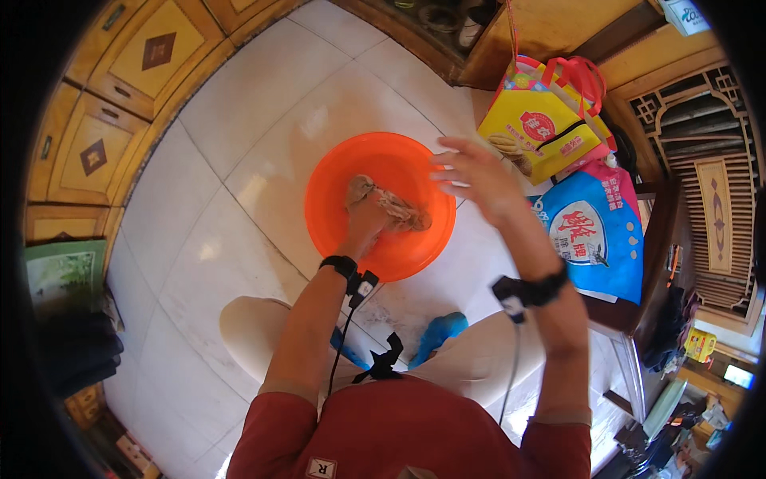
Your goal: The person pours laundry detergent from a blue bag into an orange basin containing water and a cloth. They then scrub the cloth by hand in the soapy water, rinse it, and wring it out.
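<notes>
An orange plastic basin [323,233] stands on the tiled floor in front of me. Inside it, my left hand [366,218] is closed on a crumpled brown cloth [407,214], whose folds show on both sides of the hand. My right hand [476,176] is raised at the basin's right rim, fingers apart, holding nothing; it is slightly blurred. Both wrists wear black straps with small cabled devices. Whether the basin holds water, I cannot tell.
To the right stand a yellow printed shopping bag [538,129] and a blue and pink printed bag [598,233], beside dark wooden furniture [667,239]. Wooden cabinets [128,96] line the upper left. My knees and blue-covered feet [440,335] lie near the basin.
</notes>
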`<action>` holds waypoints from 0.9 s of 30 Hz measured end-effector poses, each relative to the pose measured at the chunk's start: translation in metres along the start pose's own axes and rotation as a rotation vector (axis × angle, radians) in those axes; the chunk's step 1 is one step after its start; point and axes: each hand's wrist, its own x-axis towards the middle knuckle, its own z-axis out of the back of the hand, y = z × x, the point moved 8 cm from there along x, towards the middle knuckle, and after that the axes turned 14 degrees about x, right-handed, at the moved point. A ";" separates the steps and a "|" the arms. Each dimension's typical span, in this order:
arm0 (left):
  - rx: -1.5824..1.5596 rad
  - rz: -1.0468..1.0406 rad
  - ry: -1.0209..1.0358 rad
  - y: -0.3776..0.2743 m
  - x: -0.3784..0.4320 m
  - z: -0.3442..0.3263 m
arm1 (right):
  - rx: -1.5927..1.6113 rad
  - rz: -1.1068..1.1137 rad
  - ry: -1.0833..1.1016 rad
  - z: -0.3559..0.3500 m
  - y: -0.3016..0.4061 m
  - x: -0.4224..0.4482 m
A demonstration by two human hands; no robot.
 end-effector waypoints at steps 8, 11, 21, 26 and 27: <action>1.049 -0.687 0.158 0.005 -0.047 -0.024 | -0.826 0.181 -0.298 0.077 -0.271 0.112; 0.913 -0.548 0.226 0.055 -0.059 -0.040 | -1.025 0.148 -0.242 0.049 -0.298 0.099; 0.821 -0.241 0.603 0.074 -0.087 -0.061 | -1.444 -0.214 -0.125 0.039 -0.304 0.086; 0.900 -0.229 0.759 0.061 -0.096 -0.073 | -1.534 -0.256 -0.172 0.058 -0.317 0.077; 0.844 -0.182 0.708 0.071 -0.097 -0.072 | -1.543 -0.240 -0.173 0.052 -0.316 0.077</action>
